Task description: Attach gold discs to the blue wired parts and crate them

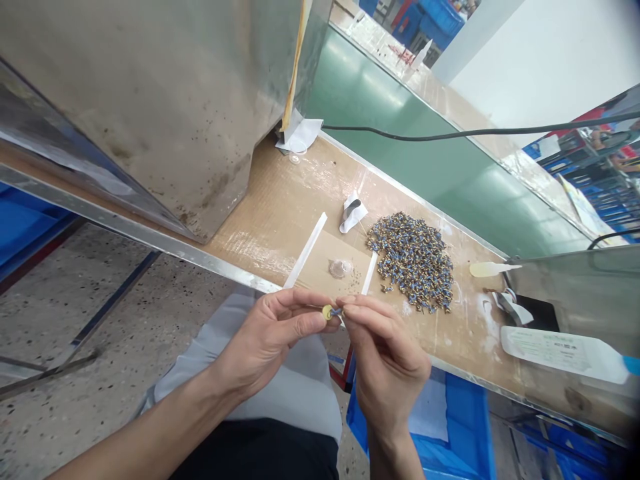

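Observation:
My left hand [280, 333] pinches a small yellow round piece [327, 312] between thumb and fingers, at the bench's front edge. Against it, a small blue piece [337, 312] is gripped by the fingertips of my right hand [383, 353]. The two pieces touch; whether they are joined I cannot tell. Just beyond my hands, a small clear dish [341, 269] sits on a taped cardboard sheet [320, 260], with tiny specks beside it. To its right lies a large heap of small blue and brass-coloured parts [413, 260].
A white cloth with a dark object [353, 212] lies behind the dish. At the right are a squeeze bottle with yellowish liquid [487, 269] and a large white bottle [563, 353] on its side. A metal housing [150, 100] stands left; a blue bin [470, 420] sits below the bench.

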